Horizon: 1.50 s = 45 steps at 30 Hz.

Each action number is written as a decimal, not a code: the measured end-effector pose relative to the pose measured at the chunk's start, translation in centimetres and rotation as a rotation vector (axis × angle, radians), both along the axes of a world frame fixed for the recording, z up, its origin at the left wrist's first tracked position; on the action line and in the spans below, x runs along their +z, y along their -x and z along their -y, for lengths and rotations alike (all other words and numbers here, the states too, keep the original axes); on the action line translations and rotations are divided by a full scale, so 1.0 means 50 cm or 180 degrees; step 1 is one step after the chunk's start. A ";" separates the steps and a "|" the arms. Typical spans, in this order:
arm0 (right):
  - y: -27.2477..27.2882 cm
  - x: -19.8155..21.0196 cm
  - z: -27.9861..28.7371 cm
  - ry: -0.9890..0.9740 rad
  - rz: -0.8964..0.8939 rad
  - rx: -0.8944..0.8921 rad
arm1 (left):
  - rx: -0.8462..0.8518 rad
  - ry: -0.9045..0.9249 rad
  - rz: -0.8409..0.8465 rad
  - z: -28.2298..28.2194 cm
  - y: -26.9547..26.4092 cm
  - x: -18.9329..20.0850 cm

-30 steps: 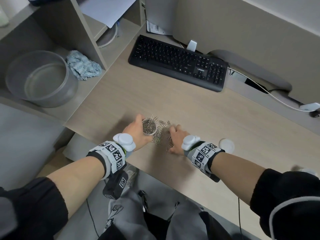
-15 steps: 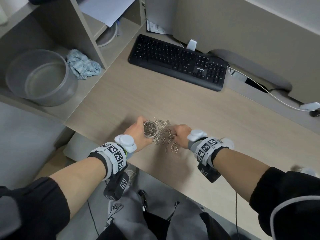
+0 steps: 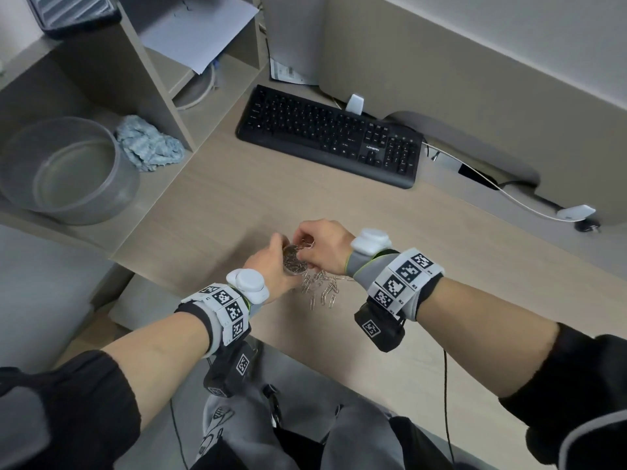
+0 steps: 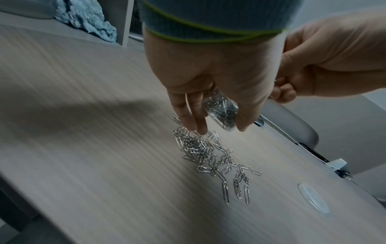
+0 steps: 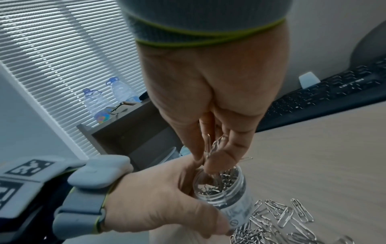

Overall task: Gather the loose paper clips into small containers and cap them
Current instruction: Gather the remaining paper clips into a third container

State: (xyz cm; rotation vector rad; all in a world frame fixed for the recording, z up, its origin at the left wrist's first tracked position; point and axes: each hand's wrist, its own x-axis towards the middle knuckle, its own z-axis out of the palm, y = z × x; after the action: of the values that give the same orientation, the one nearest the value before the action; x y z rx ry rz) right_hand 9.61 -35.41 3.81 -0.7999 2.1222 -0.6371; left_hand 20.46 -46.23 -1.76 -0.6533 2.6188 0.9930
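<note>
Bare wooden table (image 3: 237, 198) open mid-frame; black keyboard (image 3: 329, 135) blocks upper centre; grey round bowl (image 3: 68, 171) far left.

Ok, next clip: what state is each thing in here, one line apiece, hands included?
clear jar: uncapped, part full of clips, held off the desk
left hand: grips the jar
right hand: pinches a few clips over the jar mouth
pinched clips: not yet dropped in
loose paper clips: scattered on the desk
white lid: lying flat on the desk, off the jar
</note>
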 end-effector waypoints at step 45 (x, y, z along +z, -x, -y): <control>0.079 -0.155 -0.032 -0.1509 -0.0742 -0.0085 | 0.0243 0.0036 0.0235 0.087 -0.038 -0.023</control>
State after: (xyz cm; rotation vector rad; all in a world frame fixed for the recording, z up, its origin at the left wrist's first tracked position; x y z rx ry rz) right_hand 5.66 -33.80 -3.92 -0.5997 2.3644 -0.0392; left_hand 22.36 -50.58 -2.92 -0.7827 2.5543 0.9574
